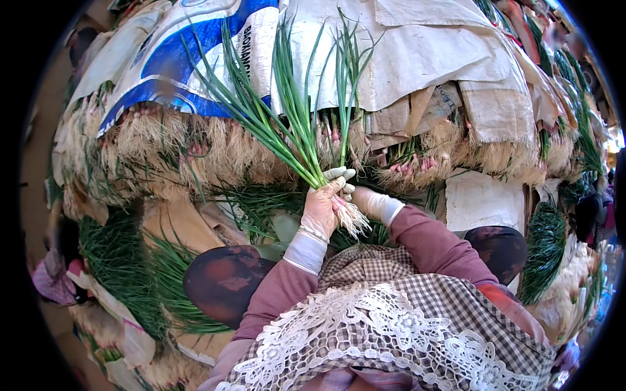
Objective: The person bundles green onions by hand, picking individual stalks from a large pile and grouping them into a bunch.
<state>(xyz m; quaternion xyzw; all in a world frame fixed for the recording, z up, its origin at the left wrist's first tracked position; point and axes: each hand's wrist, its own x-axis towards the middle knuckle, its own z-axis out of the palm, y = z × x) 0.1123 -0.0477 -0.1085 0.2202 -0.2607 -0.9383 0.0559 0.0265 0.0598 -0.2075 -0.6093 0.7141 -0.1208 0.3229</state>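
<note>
My left hand (321, 207), in a pale thin glove, is closed around the lower stems of a bunch of spring onions (297, 127). Their green leaves fan up and away, and the pinkish bulbs with white roots (353, 219) stick out below the fist toward my lap. Close against it from the right comes my gloved right hand (369, 199), its fingers curled at the stems. A thinner upright group of spring onion leaves (343, 104) runs down to these fingers. The exact grip of the right fingertips is partly hidden.
Ahead rises a wide heap of spring onions, roots (251, 148) outward, covered with white sacking (417, 49) and a blue-and-white sack (186, 55). Green leaves lie in piles at left (120, 274) and right (546, 247). My knees (225, 283) flank my lap. Other people appear at the edges.
</note>
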